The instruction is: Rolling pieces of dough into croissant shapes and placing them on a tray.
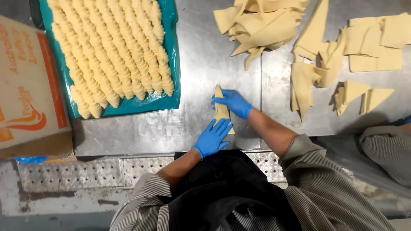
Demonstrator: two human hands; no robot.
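A long triangle of pale dough [221, 112] lies on the steel table [201, 64] in front of me. My left hand [212, 139], in a blue glove, presses flat on its near end with fingers spread. My right hand [233, 102], also in a blue glove, rests on the far end of the same piece with fingers curled over it. Both forearms are bare below rolled striped sleeves.
A tray lined with teal plastic [165, 100] holds several rows of rolled dough pieces [113, 51] at the upper left. Piles of cut dough triangles [261, 25] and dough strips [342, 55] lie at the back and right. A cardboard box [25, 85] stands at the left. Another person's sleeve [385, 149] shows at the right.
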